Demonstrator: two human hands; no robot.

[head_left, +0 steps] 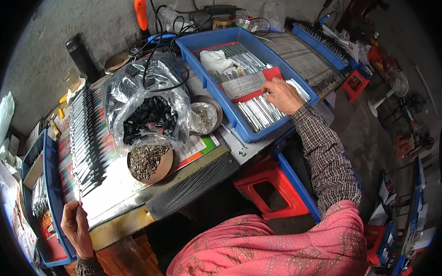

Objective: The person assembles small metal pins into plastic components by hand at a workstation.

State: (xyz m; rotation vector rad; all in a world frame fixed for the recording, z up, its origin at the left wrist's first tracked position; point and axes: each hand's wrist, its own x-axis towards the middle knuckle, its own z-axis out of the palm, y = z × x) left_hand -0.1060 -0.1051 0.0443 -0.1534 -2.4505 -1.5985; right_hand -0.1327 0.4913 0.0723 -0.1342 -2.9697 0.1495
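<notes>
the right hand (283,95) is over the near end of the blue tray (270,130), its bent fingertips at the silver rods (261,112), beside the red card (247,84); i cannot tell whether they are clamped on one. the left hand (76,228) is raised near the row of rods (84,138) on the table (124,198), thumb and forefinger close together; i cannot tell if they pinch something thin. between the hands stand a bag (150,72) of black parts (151,118) and a dish (164,171) of metal bits (145,159).
</notes>
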